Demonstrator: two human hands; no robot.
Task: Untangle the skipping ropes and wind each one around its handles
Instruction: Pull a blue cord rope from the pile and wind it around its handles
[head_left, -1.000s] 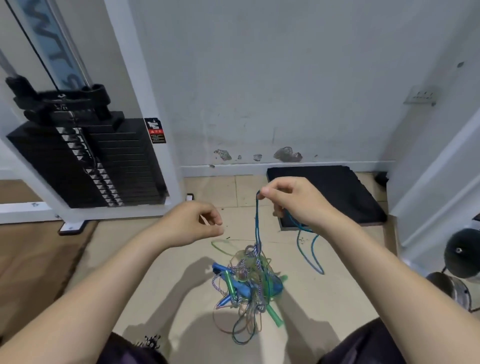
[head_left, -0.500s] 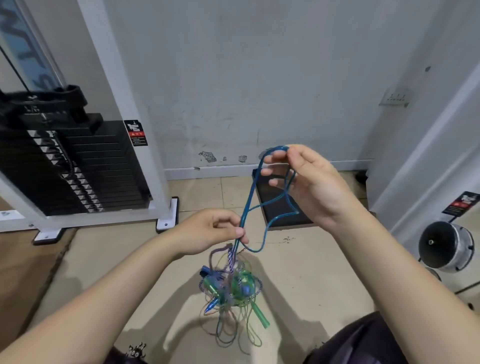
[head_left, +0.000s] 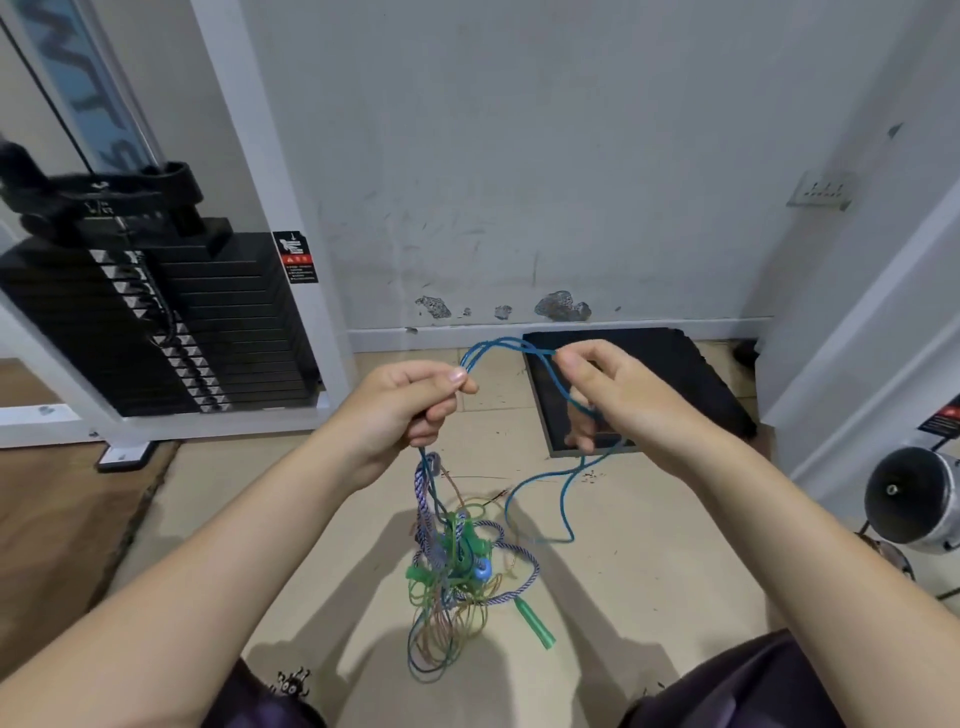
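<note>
Pinching: left hand (head_left: 402, 410) and right hand (head_left: 618, 400) grip blue rope (head_left: 501, 345); tangled ropes (head_left: 452, 566) dangle beneath left hand.

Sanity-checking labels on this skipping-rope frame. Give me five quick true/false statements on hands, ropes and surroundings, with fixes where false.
1. Both hands hold the blue rope. True: the left hand and the right hand each pinch it, with a short arc of rope between them.
2. The tangle lies flat on the floor. False: it hangs from the left hand's grip.
3. A green handle sticks out of the tangle at lower right. True.
4. The black mat lies beside the weight stack. False: it lies by the wall, behind the right hand; the weight stack is far left.
5. Every rope in the tangle is blue. False: green cord and a blue-and-white braided rope show too.
</note>
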